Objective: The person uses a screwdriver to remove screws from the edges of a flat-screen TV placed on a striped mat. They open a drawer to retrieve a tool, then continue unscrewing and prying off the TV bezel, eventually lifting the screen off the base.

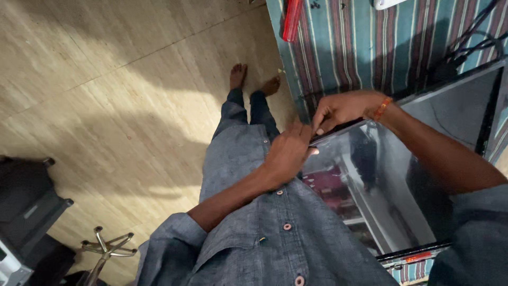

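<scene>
A large flat dark screen panel (386, 180) with a glossy reflective face lies on a table covered by a striped cloth (365, 47). My left hand (288, 153) presses against the panel's near corner edge with its fingers curled. My right hand (341, 110), with an orange band at the wrist, pinches the same corner's frame from above. Both hands meet at that corner. What lies under the fingertips is hidden.
A red tool handle (291, 20) lies at the cloth's far left edge. Black cables (465, 47) run across the cloth at the right. A metal chair base (106, 248) and dark equipment (26, 212) stand on the wooden floor to the left. My bare feet (254, 82) are by the table.
</scene>
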